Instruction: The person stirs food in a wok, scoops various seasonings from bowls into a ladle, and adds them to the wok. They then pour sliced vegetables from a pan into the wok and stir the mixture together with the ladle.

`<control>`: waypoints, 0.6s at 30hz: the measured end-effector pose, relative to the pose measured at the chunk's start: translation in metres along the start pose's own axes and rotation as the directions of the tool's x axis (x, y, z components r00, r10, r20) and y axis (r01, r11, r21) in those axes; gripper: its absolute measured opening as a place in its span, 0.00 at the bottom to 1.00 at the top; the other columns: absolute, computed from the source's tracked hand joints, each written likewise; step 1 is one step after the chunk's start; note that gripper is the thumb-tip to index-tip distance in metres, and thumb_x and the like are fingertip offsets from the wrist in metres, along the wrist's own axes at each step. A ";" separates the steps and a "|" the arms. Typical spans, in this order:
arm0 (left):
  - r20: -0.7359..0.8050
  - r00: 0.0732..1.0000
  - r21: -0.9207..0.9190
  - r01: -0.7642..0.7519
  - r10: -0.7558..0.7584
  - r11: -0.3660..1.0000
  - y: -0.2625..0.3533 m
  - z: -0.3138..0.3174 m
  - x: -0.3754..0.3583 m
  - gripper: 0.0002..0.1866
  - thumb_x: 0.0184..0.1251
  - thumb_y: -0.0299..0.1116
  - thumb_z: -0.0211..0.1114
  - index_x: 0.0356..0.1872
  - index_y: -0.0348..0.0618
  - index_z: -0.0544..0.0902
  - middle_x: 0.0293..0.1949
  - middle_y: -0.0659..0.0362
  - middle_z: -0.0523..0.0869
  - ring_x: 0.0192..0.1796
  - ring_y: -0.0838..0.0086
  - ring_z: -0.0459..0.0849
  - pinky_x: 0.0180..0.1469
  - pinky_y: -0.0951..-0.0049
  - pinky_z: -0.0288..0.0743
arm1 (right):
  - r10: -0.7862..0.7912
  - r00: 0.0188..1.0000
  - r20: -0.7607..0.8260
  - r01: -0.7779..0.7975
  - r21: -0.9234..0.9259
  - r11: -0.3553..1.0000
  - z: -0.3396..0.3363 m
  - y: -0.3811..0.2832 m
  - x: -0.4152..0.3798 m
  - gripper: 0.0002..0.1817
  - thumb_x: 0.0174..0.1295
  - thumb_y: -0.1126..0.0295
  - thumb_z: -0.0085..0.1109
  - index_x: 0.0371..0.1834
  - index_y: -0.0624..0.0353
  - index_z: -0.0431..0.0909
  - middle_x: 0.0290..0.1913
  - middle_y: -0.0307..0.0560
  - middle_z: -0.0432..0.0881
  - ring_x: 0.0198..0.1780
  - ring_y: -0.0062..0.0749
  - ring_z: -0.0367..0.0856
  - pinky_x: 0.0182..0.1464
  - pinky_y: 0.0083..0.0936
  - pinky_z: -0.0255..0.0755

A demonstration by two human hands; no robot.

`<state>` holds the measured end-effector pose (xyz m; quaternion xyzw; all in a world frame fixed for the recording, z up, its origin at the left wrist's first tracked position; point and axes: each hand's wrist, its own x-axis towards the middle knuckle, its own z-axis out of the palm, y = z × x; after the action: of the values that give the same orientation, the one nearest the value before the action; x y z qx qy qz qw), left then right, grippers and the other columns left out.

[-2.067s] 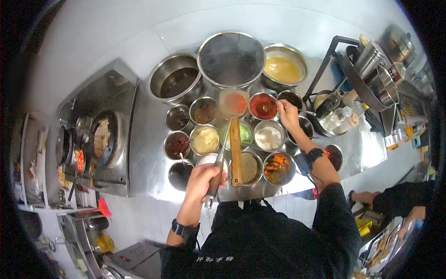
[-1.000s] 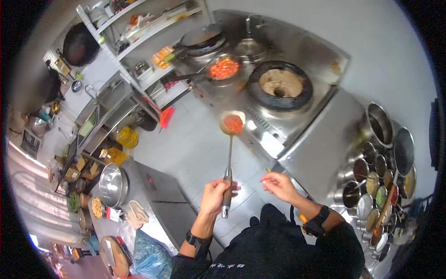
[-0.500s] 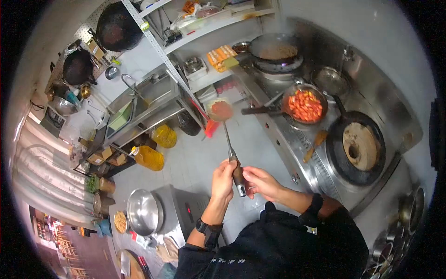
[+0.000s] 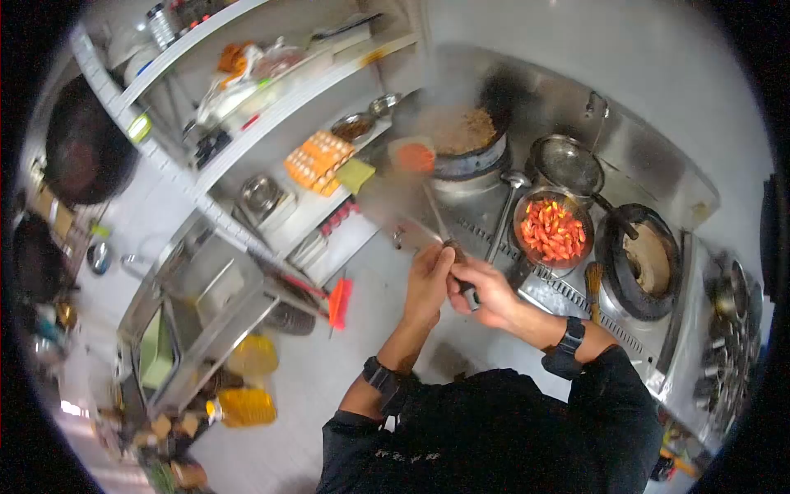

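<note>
My left hand point(image 4: 428, 280) is wrapped round the handle of a long ladle point(image 4: 436, 212). My right hand point(image 4: 485, 292) closes on the handle's lower end, close beside the left. Red seasoning point(image 4: 413, 156) fills the ladle's bowl, which is smeared by motion. That bowl appears at the left side of a wok point(image 4: 473, 171) holding brown, crumbly food point(image 4: 469, 132), with steam around it. Right of my hands, a bowl-shaped strainer or pan point(image 4: 589, 221) holds chopped red peppers point(image 4: 553, 230).
A second ladle point(image 4: 502, 216) lies on the stove beside an empty-looking strainer point(image 4: 568, 165). Farther right are a brush point(image 4: 592, 288) and another wok point(image 4: 615, 272). Egg trays point(image 4: 319, 161) sit on the left shelf. Oil jugs point(image 4: 243, 407) stand on the floor near the sink point(image 4: 218, 280).
My view and body have turned right toward the stove. The ladle has swung from over the floor to the steaming wok's left side. My right hand has closed onto the handle.
</note>
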<state>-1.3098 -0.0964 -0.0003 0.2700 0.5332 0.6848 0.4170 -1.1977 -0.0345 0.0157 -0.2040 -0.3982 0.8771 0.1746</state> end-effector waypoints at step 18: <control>0.220 0.973 0.541 -0.185 0.075 0.820 -0.020 -0.177 0.207 0.21 0.52 0.26 0.65 0.50 0.41 0.73 0.50 0.53 0.73 0.49 0.66 0.76 0.45 0.69 0.77 | -0.732 0.532 -0.426 -0.237 -0.905 0.354 -0.166 -0.065 0.278 0.18 0.53 0.65 0.56 0.38 0.68 0.65 0.32 0.65 0.78 0.40 0.63 0.76 0.44 0.47 0.68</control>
<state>-1.5529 -0.0065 -0.0852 0.4794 0.6479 0.4974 0.3209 -1.3437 0.2403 -0.0941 -0.5574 -0.7055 0.2670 0.3467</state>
